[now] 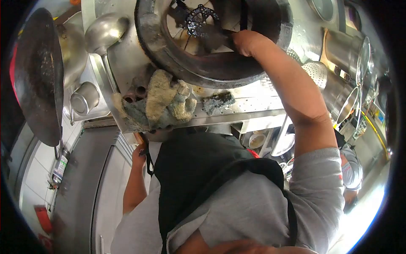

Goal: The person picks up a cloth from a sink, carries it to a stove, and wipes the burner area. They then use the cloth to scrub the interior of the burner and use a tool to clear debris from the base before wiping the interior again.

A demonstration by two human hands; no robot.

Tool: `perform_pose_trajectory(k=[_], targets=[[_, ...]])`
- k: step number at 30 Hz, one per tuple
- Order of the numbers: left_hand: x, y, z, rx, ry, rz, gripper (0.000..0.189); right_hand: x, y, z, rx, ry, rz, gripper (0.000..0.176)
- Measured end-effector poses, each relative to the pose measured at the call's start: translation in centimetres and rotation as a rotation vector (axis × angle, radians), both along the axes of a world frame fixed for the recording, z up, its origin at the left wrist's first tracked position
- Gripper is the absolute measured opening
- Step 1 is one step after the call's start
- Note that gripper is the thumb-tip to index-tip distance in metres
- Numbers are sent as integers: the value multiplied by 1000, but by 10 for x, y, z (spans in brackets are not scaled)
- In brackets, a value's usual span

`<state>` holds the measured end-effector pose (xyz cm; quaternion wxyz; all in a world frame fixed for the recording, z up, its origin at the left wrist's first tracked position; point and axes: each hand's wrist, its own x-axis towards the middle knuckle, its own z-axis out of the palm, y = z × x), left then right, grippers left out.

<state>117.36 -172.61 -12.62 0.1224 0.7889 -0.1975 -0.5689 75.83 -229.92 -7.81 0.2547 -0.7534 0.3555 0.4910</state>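
My right hand (244, 42) reaches into the dark wok-burner ring (198, 75), its fingers closed and partly hidden. A dark, blurred shape (216, 39) extends from it toward the round black burner head (202, 20); I cannot make out what it is. Low at the counter's front edge is my left hand (138, 153), beside a small orange-brown piece (138, 137); its fingers are mostly hidden. Between the hands, a worn beige and grey cloth (160, 99) lies crumpled on the counter. To its right sits a dark scouring pad (218, 103).
A large ladle (106, 34) rests on the left of the steel counter, near a metal cup (84, 98). A blackened wok (39, 76) stands on edge at far left. Steel pots (343, 46) and a perforated strainer (315, 73) line the right. Another person (351, 167) stands at right.
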Motion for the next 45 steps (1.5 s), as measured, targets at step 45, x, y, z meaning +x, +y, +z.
perform_pose_trajectory(k=[45], targets=[[-25, -54, 23, 53, -102, -101, 24, -4, -25, 2, 14, 10, 12, 33]])
